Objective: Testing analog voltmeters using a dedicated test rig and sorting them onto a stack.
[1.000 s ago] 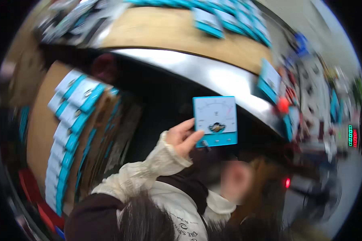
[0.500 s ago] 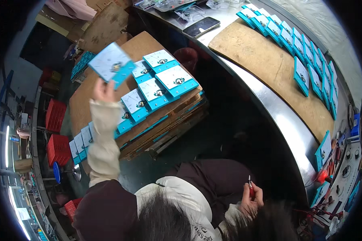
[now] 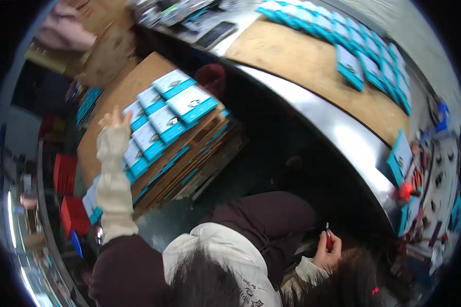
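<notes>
Over the brown board (image 3: 107, 92) on the left stack, my left hand (image 3: 115, 119) has its fingers spread. Its thumb side is beside the edge of a square meter-like panel (image 3: 136, 114) with a white face and teal border; I cannot tell whether they touch. Several like panels, such as the nearest large one (image 3: 193, 104), lie in overlapping rows along the board's right side. Low on the right, my right hand (image 3: 329, 255) is closed around a small red-handled tool (image 3: 329, 238), its thin metal tip pointing up.
A metal bench (image 3: 338, 123) curves along the right, carrying a wooden board (image 3: 292, 61) with many more white-and-teal panels (image 3: 349, 66). A phone (image 3: 216, 35) lies at its far end. Hand tools (image 3: 417, 179) crowd the right edge. Red crates (image 3: 75, 216) stand on the left.
My left hand has let go of the panel it was holding up, which now lies at the rows' back edge. The view has shifted; my right hand still holds the red-handled tool.
</notes>
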`<state>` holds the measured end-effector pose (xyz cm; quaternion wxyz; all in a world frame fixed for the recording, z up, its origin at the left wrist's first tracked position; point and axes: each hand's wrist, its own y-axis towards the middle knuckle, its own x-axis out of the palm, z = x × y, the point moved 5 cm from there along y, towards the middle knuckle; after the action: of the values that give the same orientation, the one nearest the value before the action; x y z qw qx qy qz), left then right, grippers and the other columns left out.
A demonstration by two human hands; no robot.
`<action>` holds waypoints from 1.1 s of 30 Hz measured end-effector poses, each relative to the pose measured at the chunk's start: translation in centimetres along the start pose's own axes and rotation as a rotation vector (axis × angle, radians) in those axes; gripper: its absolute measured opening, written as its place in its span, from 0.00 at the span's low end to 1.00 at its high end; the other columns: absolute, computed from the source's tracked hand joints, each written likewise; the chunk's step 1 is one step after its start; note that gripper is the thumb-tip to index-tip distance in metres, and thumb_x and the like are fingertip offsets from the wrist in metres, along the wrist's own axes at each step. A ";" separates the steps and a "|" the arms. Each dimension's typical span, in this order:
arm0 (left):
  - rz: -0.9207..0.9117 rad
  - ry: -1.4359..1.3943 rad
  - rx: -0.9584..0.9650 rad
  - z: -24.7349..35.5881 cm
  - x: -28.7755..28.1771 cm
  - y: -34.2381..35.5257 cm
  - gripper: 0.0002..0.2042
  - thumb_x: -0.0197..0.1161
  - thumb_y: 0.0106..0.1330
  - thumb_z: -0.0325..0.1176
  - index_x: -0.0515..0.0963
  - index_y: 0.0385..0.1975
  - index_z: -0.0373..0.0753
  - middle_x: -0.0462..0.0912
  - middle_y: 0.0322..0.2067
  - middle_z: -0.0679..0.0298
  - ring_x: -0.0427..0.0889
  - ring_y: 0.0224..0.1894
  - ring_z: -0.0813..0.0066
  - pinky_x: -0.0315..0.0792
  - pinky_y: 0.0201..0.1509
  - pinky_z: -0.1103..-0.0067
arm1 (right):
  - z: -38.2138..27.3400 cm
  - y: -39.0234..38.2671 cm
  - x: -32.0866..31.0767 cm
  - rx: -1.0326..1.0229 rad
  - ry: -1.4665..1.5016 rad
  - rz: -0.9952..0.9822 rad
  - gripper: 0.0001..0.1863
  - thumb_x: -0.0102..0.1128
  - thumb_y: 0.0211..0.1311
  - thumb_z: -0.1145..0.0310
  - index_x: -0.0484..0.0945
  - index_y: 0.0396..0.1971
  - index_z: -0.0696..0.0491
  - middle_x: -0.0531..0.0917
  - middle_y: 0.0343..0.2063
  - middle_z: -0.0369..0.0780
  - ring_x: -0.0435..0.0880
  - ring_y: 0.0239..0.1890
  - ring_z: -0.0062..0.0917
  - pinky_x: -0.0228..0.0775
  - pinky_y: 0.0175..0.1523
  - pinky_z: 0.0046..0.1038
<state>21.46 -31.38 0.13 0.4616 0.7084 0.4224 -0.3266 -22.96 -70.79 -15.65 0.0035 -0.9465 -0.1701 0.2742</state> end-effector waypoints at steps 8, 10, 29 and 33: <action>-0.051 -1.744 0.423 24.7 -7.3 4.3 0.18 0.54 0.70 0.35 0.71 0.55 0.32 0.82 0.37 0.60 0.81 0.40 0.76 0.74 0.45 0.82 | -4.2 0.0 0.4 -0.220 0.047 0.066 0.10 0.70 0.48 0.76 0.83 0.33 0.58 0.81 0.23 0.40 0.78 0.22 0.21 0.68 0.29 0.20; 0.259 -1.482 0.837 32.2 -10.5 4.5 0.23 0.52 0.64 0.25 0.64 0.61 0.33 0.79 0.41 0.55 0.82 0.36 0.70 0.76 0.43 0.80 | -6.7 -0.6 0.4 -0.396 -0.013 0.088 0.12 0.72 0.44 0.76 0.83 0.32 0.56 0.81 0.22 0.41 0.78 0.23 0.28 0.69 0.28 0.25; -1.320 -2.372 0.107 34.7 -7.3 -9.2 0.28 0.59 0.67 0.29 0.55 0.65 0.41 0.81 0.43 0.55 0.84 0.35 0.65 0.80 0.36 0.76 | -7.2 -2.1 1.7 -0.136 0.024 0.099 0.11 0.71 0.44 0.80 0.79 0.29 0.57 0.79 0.22 0.38 0.75 0.21 0.20 0.64 0.25 0.19; -1.385 -2.332 0.129 34.1 -8.5 -13.3 0.31 0.58 0.67 0.29 0.52 0.67 0.37 0.79 0.45 0.53 0.84 0.36 0.68 0.80 0.35 0.77 | -11.4 -1.3 3.4 -0.444 0.187 0.010 0.12 0.69 0.43 0.82 0.76 0.29 0.59 0.78 0.21 0.42 0.77 0.21 0.30 0.68 0.27 0.24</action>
<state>3.40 -62.71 -9.92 0.2565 -0.3133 0.0398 -0.9135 -14.77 -67.49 -7.55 -0.1902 -0.9462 -0.2204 0.1412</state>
